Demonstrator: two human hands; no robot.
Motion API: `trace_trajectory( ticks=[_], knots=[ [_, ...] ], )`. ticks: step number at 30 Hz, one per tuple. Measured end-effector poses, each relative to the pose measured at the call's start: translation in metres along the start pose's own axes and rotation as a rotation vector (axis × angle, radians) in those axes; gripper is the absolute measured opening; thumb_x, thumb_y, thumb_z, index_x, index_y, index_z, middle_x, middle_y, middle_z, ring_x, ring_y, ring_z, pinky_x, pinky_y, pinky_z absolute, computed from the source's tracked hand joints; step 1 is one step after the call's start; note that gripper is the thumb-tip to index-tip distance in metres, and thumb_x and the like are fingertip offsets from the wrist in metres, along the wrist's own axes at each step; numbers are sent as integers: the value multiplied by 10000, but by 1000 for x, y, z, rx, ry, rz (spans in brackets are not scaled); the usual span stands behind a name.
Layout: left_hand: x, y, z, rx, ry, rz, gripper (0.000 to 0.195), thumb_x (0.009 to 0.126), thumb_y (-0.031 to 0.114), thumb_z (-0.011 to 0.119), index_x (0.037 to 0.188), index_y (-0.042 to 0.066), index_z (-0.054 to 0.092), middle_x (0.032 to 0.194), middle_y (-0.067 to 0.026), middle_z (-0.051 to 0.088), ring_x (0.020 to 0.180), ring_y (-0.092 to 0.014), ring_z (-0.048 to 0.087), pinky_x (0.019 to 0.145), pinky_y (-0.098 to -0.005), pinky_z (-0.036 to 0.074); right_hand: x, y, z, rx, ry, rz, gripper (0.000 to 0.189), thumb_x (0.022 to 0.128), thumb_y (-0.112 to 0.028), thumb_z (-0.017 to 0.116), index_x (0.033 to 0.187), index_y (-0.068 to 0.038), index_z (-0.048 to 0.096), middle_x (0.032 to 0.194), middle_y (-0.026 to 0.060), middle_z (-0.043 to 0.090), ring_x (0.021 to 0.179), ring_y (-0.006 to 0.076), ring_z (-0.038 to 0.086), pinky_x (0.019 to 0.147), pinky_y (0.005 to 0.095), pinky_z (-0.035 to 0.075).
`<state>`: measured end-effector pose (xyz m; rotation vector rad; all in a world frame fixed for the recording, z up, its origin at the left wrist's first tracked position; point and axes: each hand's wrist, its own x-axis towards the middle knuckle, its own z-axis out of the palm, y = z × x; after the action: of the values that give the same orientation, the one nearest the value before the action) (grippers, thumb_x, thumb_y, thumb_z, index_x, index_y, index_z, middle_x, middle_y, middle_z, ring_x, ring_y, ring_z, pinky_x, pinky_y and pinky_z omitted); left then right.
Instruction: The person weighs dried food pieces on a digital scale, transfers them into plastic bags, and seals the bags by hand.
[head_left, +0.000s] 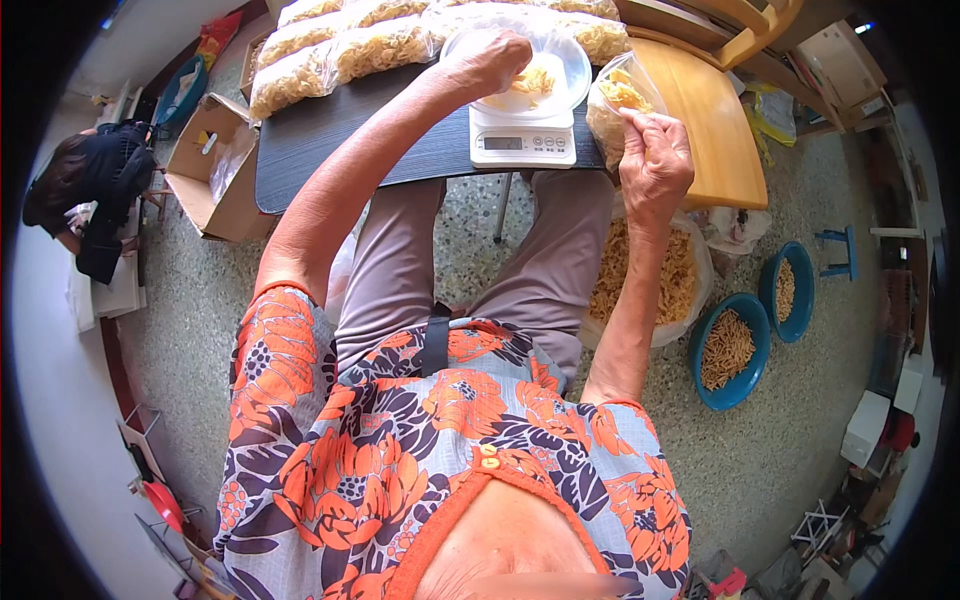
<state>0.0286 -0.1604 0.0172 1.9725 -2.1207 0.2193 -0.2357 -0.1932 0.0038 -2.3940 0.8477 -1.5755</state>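
My left hand (491, 61) is over the left side of a clear plastic bowl (576, 73), its fingers curled down; whether they hold anything is hidden. Pale yellow dried flakes (534, 81) lie in the bowl, which rests on a white digital kitchen scale (523, 156) at the edge of the dark table (315, 165). My right hand (656, 154) pinches the rim of a clear plastic bag (604, 127) filled with similar flakes, standing just right of the scale. Filled clear bags (382, 43) are lined up along the table's far side.
A wooden chair (712, 127) stands right of the table. Below it are a large open bag of flakes (686, 281) and two blue basins (731, 401) (804, 300) holding dried pieces. An open cardboard box (199, 169) sits left on the floor. Another person (97, 180) bends at far left.
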Motion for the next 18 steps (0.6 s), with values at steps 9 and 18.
trace_trajectory(
  ticks=[9, 18],
  knots=[
    [1, -23, -15, -615, 91, -237, 73, 770, 65, 767, 842, 53, 773, 741, -102, 717, 662, -199, 688, 615, -351, 548, 3, -2, 1, 24, -3, -2, 150, 834, -32, 781, 979, -69, 786, 886, 78, 661, 796, 227, 666, 728, 344, 560],
    [13, -47, -11, -1822, 11, -201, 179, 854, 158, 818, 942, 22, 743, 853, -65, 721, 775, -142, 669, 720, -283, 535, 6, -10, 8, 36, 10, -30, 148, 817, -32, 785, 961, -69, 784, 880, 90, 663, 793, 252, 672, 720, 363, 557]
  ],
)
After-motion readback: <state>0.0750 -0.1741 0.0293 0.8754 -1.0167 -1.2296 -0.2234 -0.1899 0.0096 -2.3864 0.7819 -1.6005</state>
